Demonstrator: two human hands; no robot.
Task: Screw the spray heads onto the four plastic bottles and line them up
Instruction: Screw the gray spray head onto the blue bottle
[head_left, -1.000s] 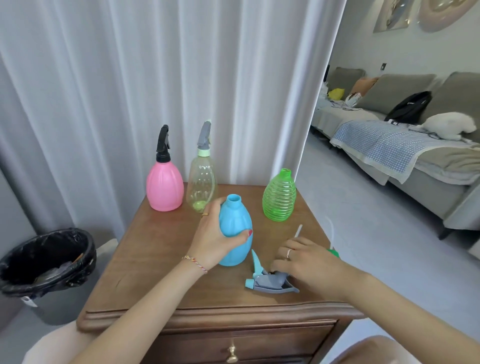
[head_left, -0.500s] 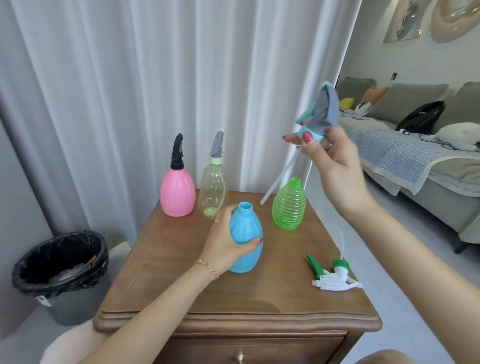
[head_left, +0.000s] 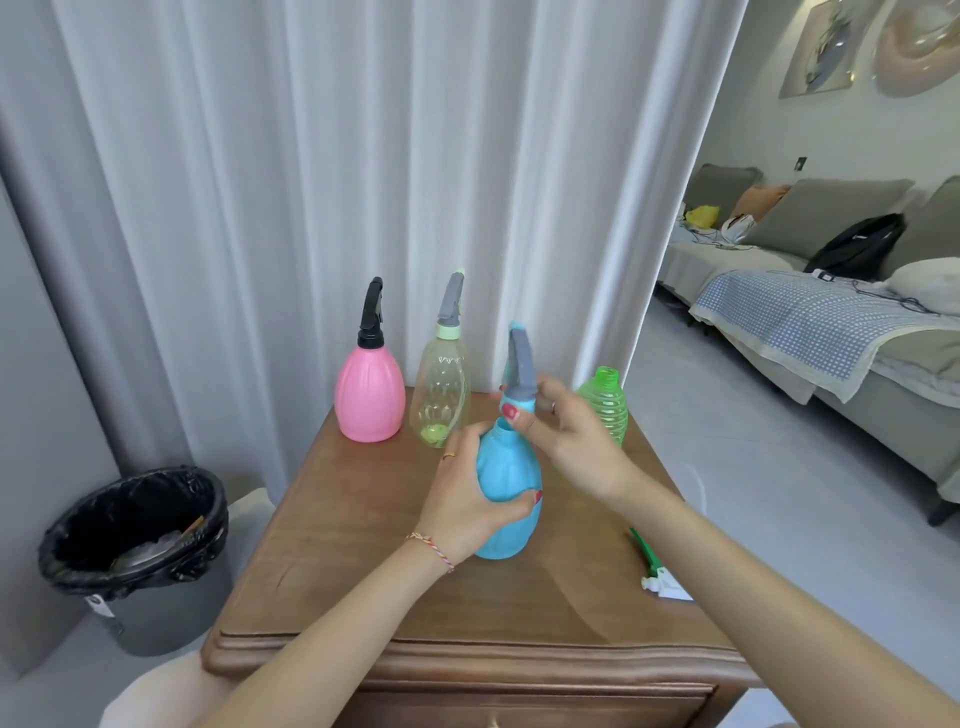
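Observation:
A blue bottle (head_left: 506, 499) stands mid-table, and my left hand (head_left: 470, 504) is wrapped around its body. My right hand (head_left: 569, 436) pinches the collar of a grey-and-blue spray head (head_left: 519, 366), held upright right at the bottle's open neck. At the back stand a pink bottle (head_left: 370, 397) with a black spray head and a clear yellowish bottle (head_left: 441, 397) with a grey one. A green ribbed bottle (head_left: 605, 400) without a head stands behind my right hand. A green-and-white spray head (head_left: 657, 571) lies on the table's right side, partly hidden by my right forearm.
The wooden table (head_left: 363, 571) has a raised front edge. White curtains (head_left: 337, 182) hang right behind it. A black-lined bin (head_left: 137, 540) stands on the floor to the left. A sofa (head_left: 831, 291) with a blanket and bags fills the right.
My right hand picked the grey-and-blue spray head off the table, raised it high, then brought it down to the blue bottle's neck. My left hand stayed on the bottle.

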